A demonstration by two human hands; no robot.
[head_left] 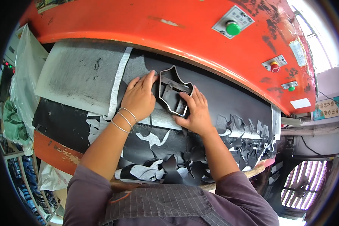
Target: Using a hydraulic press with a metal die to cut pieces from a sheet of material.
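A metal cutting die with a wavy outline and crossbars inside lies on a sheet of black leather-like material. My right hand grips the die's right side, with fingers over its rim and the thumb at its lower edge. Just left of the die, my left hand rests palm down, fingers stretched toward the sheet's cut edge, and nothing shows in its grasp. Beneath both hands is a black cutting board. Black offcuts with pale backing are heaped along the near edge.
An orange press spans the far side, bearing green buttons and a red one. A translucent grey plate lies at the left. Plastic bags hang beyond it, and a fan stands at the lower right.
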